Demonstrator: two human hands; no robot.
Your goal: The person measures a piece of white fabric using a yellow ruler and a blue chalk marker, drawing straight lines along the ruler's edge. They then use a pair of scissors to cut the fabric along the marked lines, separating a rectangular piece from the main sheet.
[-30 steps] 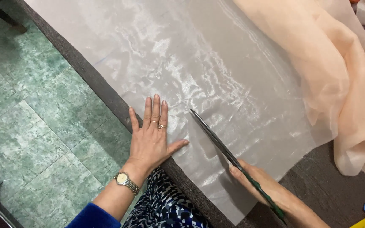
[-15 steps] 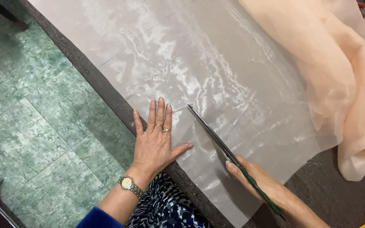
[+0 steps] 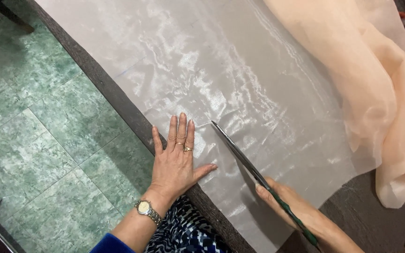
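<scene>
Left hand (image 3: pixel 176 164) released, flat on sheer white fabric sheet (image 3: pixel 221 79); right hand (image 3: pixel 284 199) grip grasping long dark green-handled scissors (image 3: pixel 249 164).

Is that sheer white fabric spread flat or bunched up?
Spread flat: the sheer white fabric lies smooth across the table, pinned by the left hand.

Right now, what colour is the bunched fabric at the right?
Pale peach, sheer fabric; the head view shows it.
</scene>
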